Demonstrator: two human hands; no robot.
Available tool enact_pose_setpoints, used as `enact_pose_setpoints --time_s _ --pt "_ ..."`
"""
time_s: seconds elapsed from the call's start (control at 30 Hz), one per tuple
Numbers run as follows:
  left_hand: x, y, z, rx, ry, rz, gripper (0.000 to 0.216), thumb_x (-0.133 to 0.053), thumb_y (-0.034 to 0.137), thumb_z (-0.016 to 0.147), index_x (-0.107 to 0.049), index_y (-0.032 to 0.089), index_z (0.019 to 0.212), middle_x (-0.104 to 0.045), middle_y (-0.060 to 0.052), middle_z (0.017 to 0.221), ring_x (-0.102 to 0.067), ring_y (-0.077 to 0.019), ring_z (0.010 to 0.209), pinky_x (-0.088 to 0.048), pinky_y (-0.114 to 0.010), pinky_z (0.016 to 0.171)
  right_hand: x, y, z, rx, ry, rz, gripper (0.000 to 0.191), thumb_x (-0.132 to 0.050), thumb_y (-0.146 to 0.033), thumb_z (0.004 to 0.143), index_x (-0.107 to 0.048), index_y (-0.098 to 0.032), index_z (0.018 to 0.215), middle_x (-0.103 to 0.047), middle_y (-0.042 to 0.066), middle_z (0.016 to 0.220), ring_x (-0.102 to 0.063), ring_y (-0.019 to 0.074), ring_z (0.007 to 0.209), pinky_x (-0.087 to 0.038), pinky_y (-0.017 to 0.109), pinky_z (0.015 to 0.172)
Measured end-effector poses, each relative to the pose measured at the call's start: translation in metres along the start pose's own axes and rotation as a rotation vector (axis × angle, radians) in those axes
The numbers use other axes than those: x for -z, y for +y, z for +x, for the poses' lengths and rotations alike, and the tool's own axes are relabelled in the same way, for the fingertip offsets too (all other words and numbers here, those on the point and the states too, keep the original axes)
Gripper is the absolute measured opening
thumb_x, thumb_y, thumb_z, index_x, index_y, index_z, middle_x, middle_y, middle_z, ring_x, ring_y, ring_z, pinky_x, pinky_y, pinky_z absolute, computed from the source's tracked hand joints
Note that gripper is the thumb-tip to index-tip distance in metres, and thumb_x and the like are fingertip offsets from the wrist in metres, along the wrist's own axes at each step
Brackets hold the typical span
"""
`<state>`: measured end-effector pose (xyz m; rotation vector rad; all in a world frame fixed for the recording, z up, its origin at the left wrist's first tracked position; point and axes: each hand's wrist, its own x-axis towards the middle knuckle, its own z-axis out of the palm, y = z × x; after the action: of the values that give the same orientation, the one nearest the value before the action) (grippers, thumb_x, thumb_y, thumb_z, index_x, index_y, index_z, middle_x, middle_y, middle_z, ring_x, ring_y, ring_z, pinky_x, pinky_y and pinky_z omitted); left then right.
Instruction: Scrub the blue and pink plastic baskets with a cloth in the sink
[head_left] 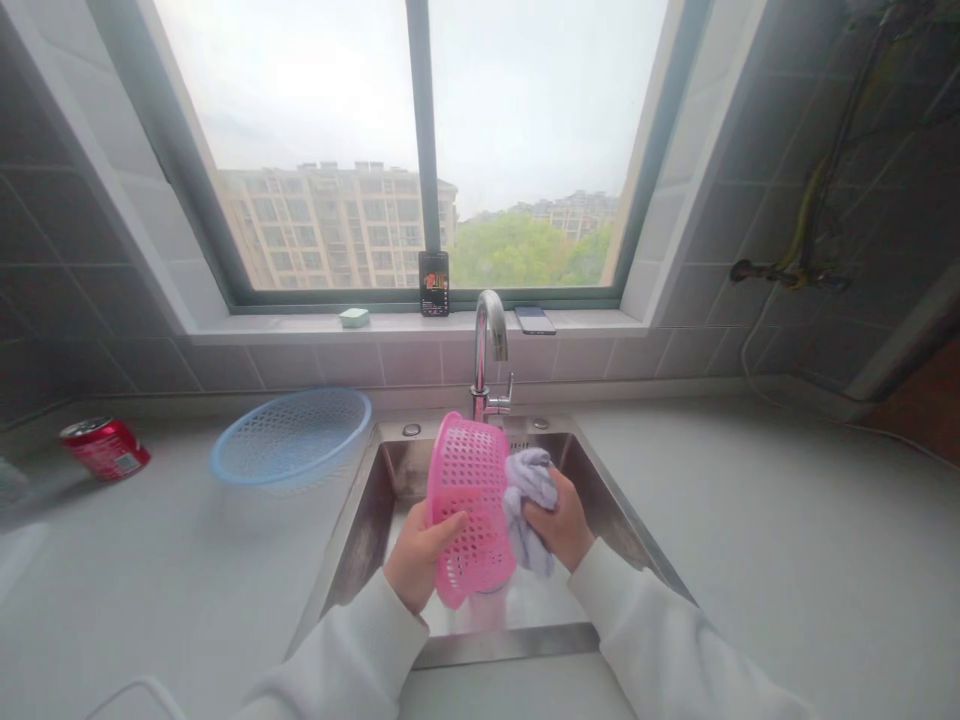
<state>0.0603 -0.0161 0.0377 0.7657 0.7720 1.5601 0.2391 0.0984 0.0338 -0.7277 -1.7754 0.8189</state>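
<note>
My left hand (420, 555) grips a pink perforated plastic basket (471, 490), holding it tilted on edge above a stainless steel sink (360, 545). My right hand (561, 518) clutches a crumpled grey-white cloth (529, 505) and presses it against the basket's right side. Both white sleeves reach in from the bottom of the view. The basket's far side is hidden from me.
A chrome faucet (487, 350) rises behind the sink. A blue perforated basket (291, 437) and a red soda can (105, 449) lie on the white counter (750, 520) to the left. A phone (535, 320) and a green soap dish (354, 317) sit on the windowsill.
</note>
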Motion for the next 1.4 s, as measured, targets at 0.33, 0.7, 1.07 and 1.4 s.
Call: enact_pose_setpoints --time_s 0.33,0.7,1.07,1.4 --pt "0.006 0.005 -0.005 0.028 -0.055 -0.013 0.047 -0.087 0.033 0.072 -0.074 0.007 0.109 -0.079 -0.019 0.093 -0.077 -0.0349 0.085 -0.062 -0.046 0.079 0.009 0.013 0.015 -0.082 0.108 -0.097 0.011 -0.060 -0.028 0.066 -0.063 -0.021 0.075 -0.062 -0.001 0.067 -0.056 0.0182 0.063 -0.048 0.032 0.064" --pt "0.003 0.002 0.000 -0.106 0.126 -0.071 0.042 -0.084 0.032 0.074 -0.075 0.011 0.108 -0.080 -0.016 0.096 -0.077 -0.0343 0.089 -0.062 -0.047 0.086 -0.005 -0.003 -0.006 0.095 -0.130 0.040 0.016 -0.057 -0.019 0.062 -0.060 -0.022 0.076 -0.060 0.000 0.072 -0.054 0.0175 0.067 -0.048 0.030 0.062" --pt "0.005 0.009 -0.004 -0.118 0.189 -0.135 0.050 -0.084 0.029 0.073 -0.071 0.013 0.118 -0.080 -0.013 0.089 -0.078 -0.0310 0.084 -0.063 -0.042 0.082 0.005 0.002 0.003 0.021 0.007 -0.042 0.010 -0.057 -0.023 0.064 -0.059 -0.022 0.074 -0.057 -0.003 0.065 -0.051 0.0162 0.059 -0.045 0.030 0.058" --pt "0.004 0.015 -0.007 -0.059 0.227 -0.216 0.053 -0.087 0.025 0.068 -0.071 0.015 0.117 -0.080 -0.009 0.080 -0.075 -0.0234 0.065 -0.061 -0.028 0.057 0.010 0.012 0.015 -0.060 0.076 -0.133 0.011 -0.059 -0.027 0.067 -0.062 -0.022 0.076 -0.062 -0.001 0.068 -0.055 0.0179 0.063 -0.046 0.032 0.063"
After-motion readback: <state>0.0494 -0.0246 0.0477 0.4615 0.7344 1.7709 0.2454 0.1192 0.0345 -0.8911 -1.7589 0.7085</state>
